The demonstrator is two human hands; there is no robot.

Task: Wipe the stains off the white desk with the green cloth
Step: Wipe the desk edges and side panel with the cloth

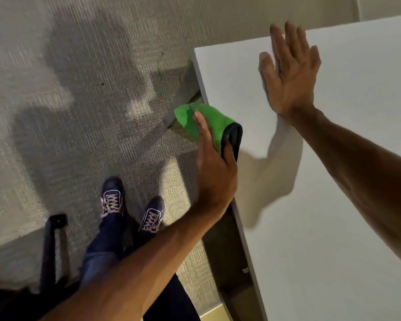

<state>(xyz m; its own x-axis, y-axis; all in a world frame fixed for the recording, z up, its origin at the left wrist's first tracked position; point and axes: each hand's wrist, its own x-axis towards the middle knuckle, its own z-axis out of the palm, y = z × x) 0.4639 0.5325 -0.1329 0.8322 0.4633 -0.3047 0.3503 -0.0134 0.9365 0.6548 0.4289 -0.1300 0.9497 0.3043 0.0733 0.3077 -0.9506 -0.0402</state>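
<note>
The white desk [333, 205] fills the right side of the view, its left edge running down from a far-left corner. My left hand [214, 172] holds the folded green cloth [208, 121], which has a black trim, at the desk's left edge; part of the cloth hangs out over the floor. My right hand [289, 72] rests flat on the desk near its far-left corner, fingers spread and holding nothing. I see no clear stains on the visible desktop.
Grey carpet [67, 100] covers the floor to the left. My feet in dark sneakers [112, 198] stand beside the desk. A black chair part [53, 246] sits at the lower left. A desk leg [183, 98] shows under the far corner.
</note>
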